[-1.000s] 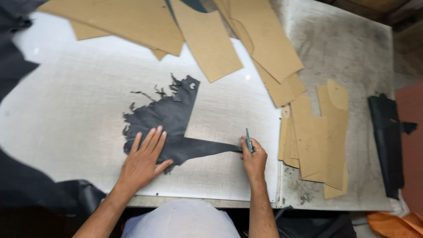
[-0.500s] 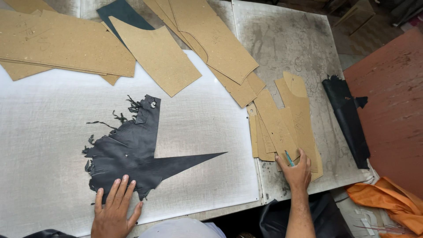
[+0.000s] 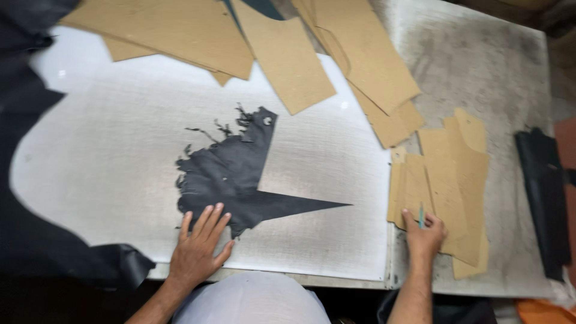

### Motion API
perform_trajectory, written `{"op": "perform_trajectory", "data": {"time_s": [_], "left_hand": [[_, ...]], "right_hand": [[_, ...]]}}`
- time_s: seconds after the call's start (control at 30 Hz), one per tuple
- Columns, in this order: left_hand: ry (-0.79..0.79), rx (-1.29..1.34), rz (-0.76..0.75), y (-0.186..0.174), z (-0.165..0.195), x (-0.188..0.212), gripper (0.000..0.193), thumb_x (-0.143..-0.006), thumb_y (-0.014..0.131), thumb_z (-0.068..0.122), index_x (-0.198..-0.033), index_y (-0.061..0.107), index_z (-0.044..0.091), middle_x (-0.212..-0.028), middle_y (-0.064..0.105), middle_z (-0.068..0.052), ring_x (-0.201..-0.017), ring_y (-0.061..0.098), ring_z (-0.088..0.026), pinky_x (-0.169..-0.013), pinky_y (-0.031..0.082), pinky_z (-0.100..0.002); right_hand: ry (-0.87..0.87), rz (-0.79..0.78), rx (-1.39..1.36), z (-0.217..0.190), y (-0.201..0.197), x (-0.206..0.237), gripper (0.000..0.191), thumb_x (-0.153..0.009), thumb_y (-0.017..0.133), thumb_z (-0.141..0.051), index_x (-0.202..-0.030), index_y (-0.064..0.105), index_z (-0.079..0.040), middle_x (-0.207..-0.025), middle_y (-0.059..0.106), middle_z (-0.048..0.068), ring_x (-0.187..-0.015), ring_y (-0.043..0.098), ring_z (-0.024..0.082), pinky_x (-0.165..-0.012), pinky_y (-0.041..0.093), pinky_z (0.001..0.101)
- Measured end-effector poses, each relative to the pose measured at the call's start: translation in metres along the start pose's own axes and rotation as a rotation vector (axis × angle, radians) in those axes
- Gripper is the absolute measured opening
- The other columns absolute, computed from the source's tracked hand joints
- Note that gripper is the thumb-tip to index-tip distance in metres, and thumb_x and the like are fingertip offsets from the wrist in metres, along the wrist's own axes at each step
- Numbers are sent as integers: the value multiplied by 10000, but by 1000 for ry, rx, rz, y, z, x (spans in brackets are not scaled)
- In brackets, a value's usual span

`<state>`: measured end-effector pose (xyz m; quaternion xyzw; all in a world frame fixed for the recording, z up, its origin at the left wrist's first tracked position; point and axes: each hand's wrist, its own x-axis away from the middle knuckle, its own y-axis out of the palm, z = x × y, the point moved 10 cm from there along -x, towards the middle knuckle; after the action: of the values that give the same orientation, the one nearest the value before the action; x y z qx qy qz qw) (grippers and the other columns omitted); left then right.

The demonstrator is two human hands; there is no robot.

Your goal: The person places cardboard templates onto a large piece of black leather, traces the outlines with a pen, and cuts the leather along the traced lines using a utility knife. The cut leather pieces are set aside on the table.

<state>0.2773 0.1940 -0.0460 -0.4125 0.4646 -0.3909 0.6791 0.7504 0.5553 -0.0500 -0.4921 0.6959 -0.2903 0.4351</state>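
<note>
From the head view, the left hand (image 3: 197, 252) lay flat with fingers spread, its grip wide and holding nothing, the fingertips pressing the near edge of a black leather scrap (image 3: 237, 174). That scrap stretched away from the fingers, ragged along its far and left sides, with one long point running toward the right hand. It rested on a white cutting board (image 3: 108, 162) that covered most of the counter (image 3: 510, 72).

The right hand (image 3: 423, 231) was closed around a thin green-handled tool (image 3: 420, 216), which stood up between the fingers; its grip also pressed on a small stack of tan cardboard patterns (image 3: 444, 180) lying just past the board's right edge. No labels or signs could be made out.

Beyond both hands, several larger cardboard patterns (image 3: 282, 60) overlapped across the far side of the board; blur prevented an exact count. Left of the left hand, a big black hide (image 3: 30, 240) draped over the counter edge. Well to the right of the right hand lay a dark folded strip (image 3: 543, 192).
</note>
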Motion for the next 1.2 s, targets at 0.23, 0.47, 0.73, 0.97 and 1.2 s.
{"op": "perform_trajectory", "data": {"time_s": [0.23,0.47,0.73,0.97,1.2], "left_hand": [[18,23,39,-5,-16,10,577,-931,617,498,-1375,569,133,-1556,457,-113,-1467,353,-237,-1227,175,-531],[33,116,252,-24,-21,27,332,-945,694,363,-1234,644,207,-1374,574,21,-1414,455,-175,-1249,141,-599],[-34,127,76,-21,-41,-1,396,-999,637,382,-1345,645,189,-1460,558,-41,-1426,441,-216,-1229,223,-536],[26,52,16,-17,-42,-3,562,-981,535,560,-1445,544,243,-1557,441,-40,-1465,349,-208,-1214,202,-564],[39,-2,6,-4,-41,-1,616,-956,491,653,-1454,522,292,-1574,404,-70,-1474,313,-249,-1206,184,-602]], "right_hand": [[115,-117,-1003,-85,-20,48,240,-1075,702,-55,-1254,547,-13,-914,655,82,-673,645,121,-485,465,212],[74,-821,-675,-271,62,199,296,-892,774,-169,-1173,772,-75,-695,685,61,-498,532,92,-414,409,243],[-92,-822,-365,-328,82,227,346,-890,781,-224,-1208,740,-95,-876,760,41,-788,709,136,-701,545,263],[-186,-731,-379,-306,60,234,240,-845,809,-172,-1071,810,-92,-882,753,33,-744,667,97,-637,539,259],[-232,-681,-397,-300,68,238,163,-860,800,-166,-994,820,-75,-838,736,24,-704,655,90,-595,519,253]]}}
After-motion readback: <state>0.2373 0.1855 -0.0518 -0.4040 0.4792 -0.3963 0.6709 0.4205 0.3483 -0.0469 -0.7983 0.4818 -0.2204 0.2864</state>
